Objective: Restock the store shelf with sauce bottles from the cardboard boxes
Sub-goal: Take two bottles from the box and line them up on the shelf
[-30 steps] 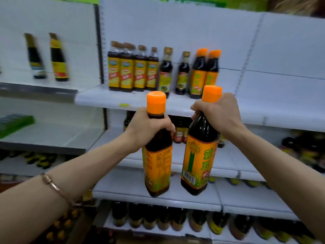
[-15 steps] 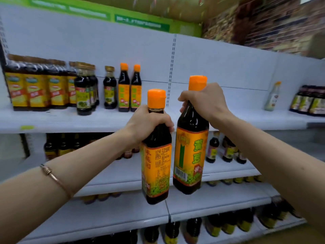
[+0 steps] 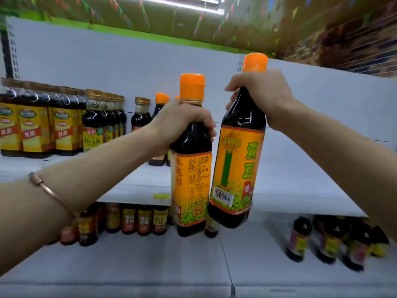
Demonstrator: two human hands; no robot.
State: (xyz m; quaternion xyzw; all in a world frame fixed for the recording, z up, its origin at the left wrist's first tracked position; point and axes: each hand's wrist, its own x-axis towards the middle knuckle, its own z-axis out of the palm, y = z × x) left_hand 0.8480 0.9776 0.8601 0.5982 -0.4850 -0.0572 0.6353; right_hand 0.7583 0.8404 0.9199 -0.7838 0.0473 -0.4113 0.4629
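On the upper shelf (image 3: pixel 300 177) at far left stands a row of yellow-labelled bottles (image 3: pixel 32 127). My left hand (image 3: pixel 182 123) has its grip wrapped tight round the neck of the left sauce bottle (image 3: pixel 191 186), held upright in the air before the shelf edge. My right hand (image 3: pixel 264 97) is curled the same way round the right sauce bottle (image 3: pixel 236 168), which tilts, its base nearly touching the other. I judge the glass could knock together, or a base could catch the shelf lip as I lift.
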